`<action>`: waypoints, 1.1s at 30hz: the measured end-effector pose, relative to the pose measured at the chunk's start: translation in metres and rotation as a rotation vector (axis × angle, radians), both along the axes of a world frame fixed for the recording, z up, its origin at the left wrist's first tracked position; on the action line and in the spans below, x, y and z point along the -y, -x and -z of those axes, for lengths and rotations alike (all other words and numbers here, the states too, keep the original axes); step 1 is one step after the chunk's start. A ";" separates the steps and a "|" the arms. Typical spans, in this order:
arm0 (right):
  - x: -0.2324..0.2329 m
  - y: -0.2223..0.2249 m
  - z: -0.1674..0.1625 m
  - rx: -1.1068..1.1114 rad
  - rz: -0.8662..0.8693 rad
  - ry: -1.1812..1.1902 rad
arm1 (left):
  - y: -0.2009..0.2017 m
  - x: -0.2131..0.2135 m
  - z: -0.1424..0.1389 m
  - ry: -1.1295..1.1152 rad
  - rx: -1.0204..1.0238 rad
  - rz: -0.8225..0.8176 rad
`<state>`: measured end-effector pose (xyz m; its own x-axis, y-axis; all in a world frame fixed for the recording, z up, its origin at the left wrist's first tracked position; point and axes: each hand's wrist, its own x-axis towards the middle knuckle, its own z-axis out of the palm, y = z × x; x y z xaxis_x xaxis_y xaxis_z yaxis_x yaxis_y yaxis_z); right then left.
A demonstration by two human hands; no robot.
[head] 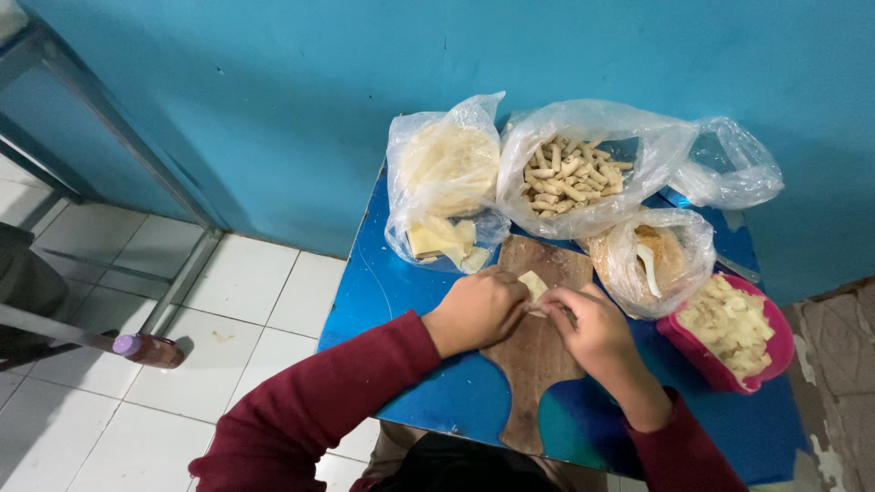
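Against a blue wall, a blue worktop point(383, 292) carries a wooden board point(533, 364); both hands, left point(476, 310) and right point(597, 333), pinch a pale wrapper point(533, 285) (mostly hidden beneath the fingers).

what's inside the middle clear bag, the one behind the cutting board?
The middle clear bag holds a heap of short pale rolled sticks. Only the top layer shows through its open mouth; the crumpled plastic hides anything deeper.

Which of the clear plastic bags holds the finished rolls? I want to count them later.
The middle bag, at the table's far edge: it holds small pale rolled sticks. The left bag holds flat pale sheets; the smaller right bag holds brownish crumbs and a white spoon.
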<state>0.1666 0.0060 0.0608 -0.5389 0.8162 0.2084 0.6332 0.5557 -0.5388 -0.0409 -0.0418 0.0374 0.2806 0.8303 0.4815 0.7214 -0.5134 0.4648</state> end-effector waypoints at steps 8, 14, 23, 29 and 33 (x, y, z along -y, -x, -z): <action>0.004 -0.004 -0.001 -0.036 -0.223 -0.324 | -0.001 -0.009 0.004 0.041 0.085 -0.056; 0.000 -0.002 0.005 -0.098 0.079 0.203 | -0.002 -0.009 0.005 -0.028 0.045 -0.013; -0.011 0.005 0.022 -0.063 0.028 -0.074 | -0.003 -0.012 0.007 0.120 0.063 -0.103; -0.013 0.002 0.031 -0.062 0.039 -0.106 | -0.004 -0.014 0.010 0.090 0.076 -0.104; -0.020 0.006 0.040 -0.064 0.075 -0.024 | -0.007 -0.015 0.011 0.178 0.085 -0.167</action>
